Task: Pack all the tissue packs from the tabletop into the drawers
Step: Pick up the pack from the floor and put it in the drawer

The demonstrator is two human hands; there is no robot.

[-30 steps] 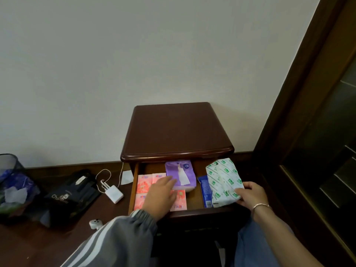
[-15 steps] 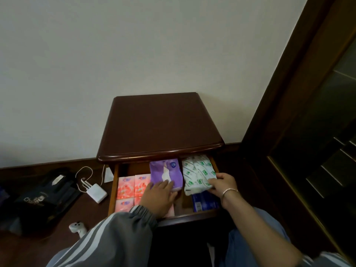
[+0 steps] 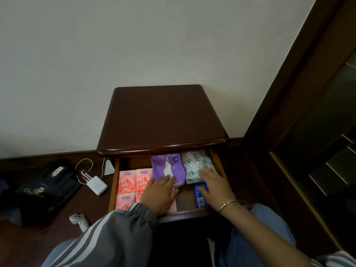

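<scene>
My right grip (image 3: 214,187) lies flat, fingers straight, pressing the green-and-white pack (image 3: 194,163) and clasping nothing. That pack runs front-to-back in the rear right corner of the drawer (image 3: 113,182), just ahead of my palm. My left grip (image 3: 159,195), also flat, touches the purple pack (image 3: 166,166) beside it. The bench (image 3: 163,116) top shows no packs.

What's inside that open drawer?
In the drawer: pink tissue packs left, a purple pack middle, a white-green pack right, a blue pack nearer. The left hand and right hand cover parts.
</scene>
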